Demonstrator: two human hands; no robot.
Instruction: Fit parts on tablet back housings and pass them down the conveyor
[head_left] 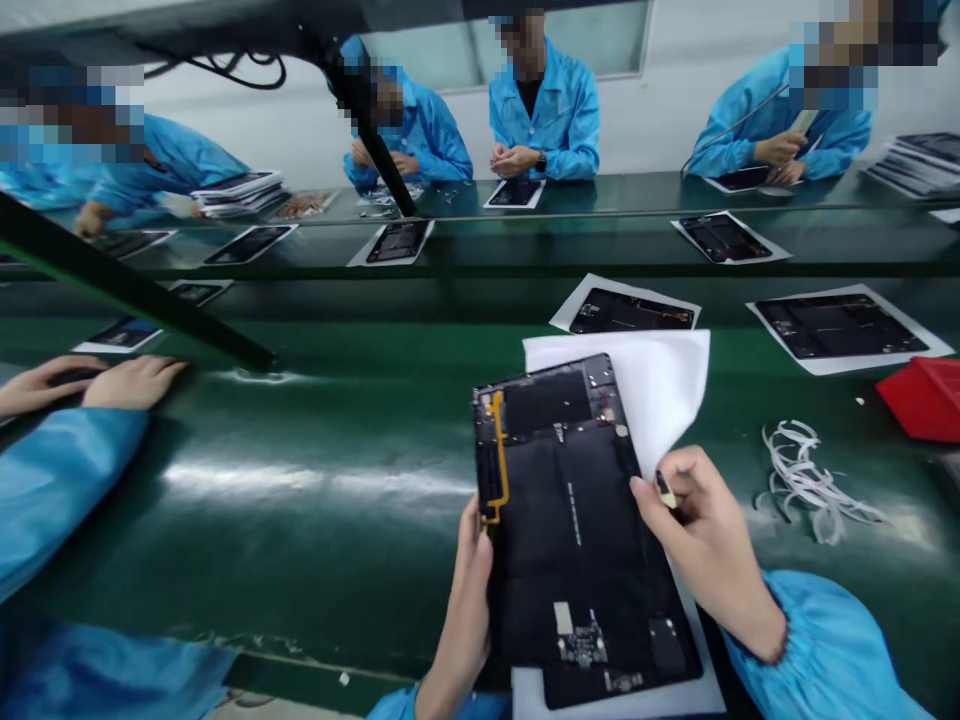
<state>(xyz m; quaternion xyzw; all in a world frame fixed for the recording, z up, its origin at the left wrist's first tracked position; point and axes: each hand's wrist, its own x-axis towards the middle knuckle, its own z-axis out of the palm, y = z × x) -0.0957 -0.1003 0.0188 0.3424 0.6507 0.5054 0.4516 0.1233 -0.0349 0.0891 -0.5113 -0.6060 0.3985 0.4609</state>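
Note:
A black opened tablet body (574,520) with an orange flex cable along its left side lies on a white sheet (660,385) in front of me. My left hand (466,600) grips the tablet's left edge, fingers wrapped against it. My right hand (701,535) rests at the tablet's right edge, fingers curled, pinching a small dark and yellowish piece (664,490) between thumb and forefinger. The white sheet's corner curls up behind that hand.
A pile of white peeled strips (806,480) lies to the right, next to a red tray (926,395). More tablets on white sheets (836,325) sit along the green belt (300,480). A neighbour's hands (97,380) rest at left. Workers in blue coats sit opposite.

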